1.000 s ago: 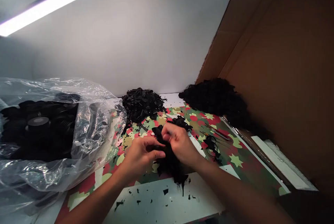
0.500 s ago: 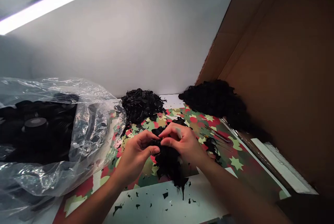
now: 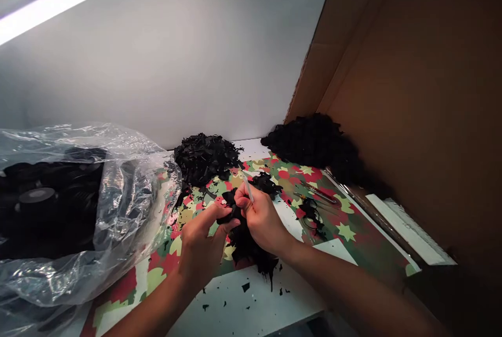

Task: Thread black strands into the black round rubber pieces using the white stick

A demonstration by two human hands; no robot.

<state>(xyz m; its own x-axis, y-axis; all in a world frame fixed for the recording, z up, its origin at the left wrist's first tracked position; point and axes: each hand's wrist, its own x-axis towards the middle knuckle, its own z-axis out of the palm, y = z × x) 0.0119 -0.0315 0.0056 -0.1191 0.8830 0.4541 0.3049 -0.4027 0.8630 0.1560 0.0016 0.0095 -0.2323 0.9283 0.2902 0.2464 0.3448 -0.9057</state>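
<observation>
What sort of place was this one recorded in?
Probably a workshop station for handwork: a heap of black scraps sits at the back, a clear plastic bag holds black pieces, and slim tools lie on a patterned sheet.

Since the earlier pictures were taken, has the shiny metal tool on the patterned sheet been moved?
No. The shiny metal tool keeps its place beside the pale star printed on the patterned sheet; both only slide left together in the view.
</observation>
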